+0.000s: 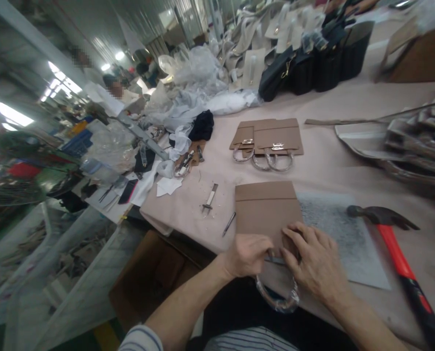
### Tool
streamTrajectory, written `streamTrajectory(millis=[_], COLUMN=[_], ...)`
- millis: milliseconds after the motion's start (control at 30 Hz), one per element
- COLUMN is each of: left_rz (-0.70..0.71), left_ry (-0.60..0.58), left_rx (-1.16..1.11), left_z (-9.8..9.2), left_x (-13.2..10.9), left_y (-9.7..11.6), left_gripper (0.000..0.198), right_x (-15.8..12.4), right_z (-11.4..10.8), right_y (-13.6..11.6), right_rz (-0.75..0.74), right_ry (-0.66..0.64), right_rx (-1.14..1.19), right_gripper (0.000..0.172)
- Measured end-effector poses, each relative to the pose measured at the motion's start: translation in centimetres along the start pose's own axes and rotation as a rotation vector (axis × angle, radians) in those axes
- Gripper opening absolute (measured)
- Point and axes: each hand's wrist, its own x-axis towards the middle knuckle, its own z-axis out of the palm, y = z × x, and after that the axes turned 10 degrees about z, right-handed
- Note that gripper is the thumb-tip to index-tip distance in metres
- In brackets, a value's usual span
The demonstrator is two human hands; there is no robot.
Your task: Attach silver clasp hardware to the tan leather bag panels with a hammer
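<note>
A flat brown bag panel (264,212) lies at the near edge of the table, with a stitched or folded line across its far part. From its near side a round bag handle (279,304) wrapped in clear plastic hangs toward my body. My left hand (248,256) is closed in a pinch at the panel's near edge, beside the handle's base. My right hand (314,258) grips the same edge from the other side, its thumb and fingers around a small brown part. A thin shiny strip shows between my fingertips; its kind is unclear.
A claw hammer (400,253) lies at right beside a pale board (345,234). A pen (229,224) and a caliper-like tool (210,199) are left of the panel. Farther back are finished brown panels (277,134), black bags (323,63) and plastic wrapping (198,73). Wrapped handles (418,141) pile up right.
</note>
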Motion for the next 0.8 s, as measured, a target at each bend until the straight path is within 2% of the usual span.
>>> streamTrajectory(millis=[67,133,200,333,500,800], left_rz=[-0.115,-0.328,-0.415,-0.356,-0.380,-0.372], left_ry=[0.079,0.258,0.320,0.294,0.258,0.208], left_rx=[-0.037,-0.103,-0.196,-0.230,-0.242,-0.239], left_z=[0.0,0.0,0.1,0.2,0.4,0.3], left_x=[0.0,0.2,0.4,0.8,1.5,2.0], left_y=[-0.3,-0.4,-0.4,-0.2,0.1,0.8], left_gripper=[0.013,0.019,0.021,0.016,0.007,0.009], right_x=[0.1,0.1,0.1,0.2,0.1,0.2], right_z=[-0.1,-0.1,-0.1,-0.1,-0.1,-0.3], right_y=[-0.1,-0.2,-0.2,-0.2,-0.1,-0.2], right_rz=[0.007,0.006,-0.001,-0.016,-0.018,-0.025], right_ry=[-0.006,-0.010,-0.007,0.008,0.008,0.012], right_rx=[-0.002,-0.005,-0.005,-0.006,-0.003,-0.013], right_gripper=[0.034,0.034,0.034,0.033,0.033,0.032])
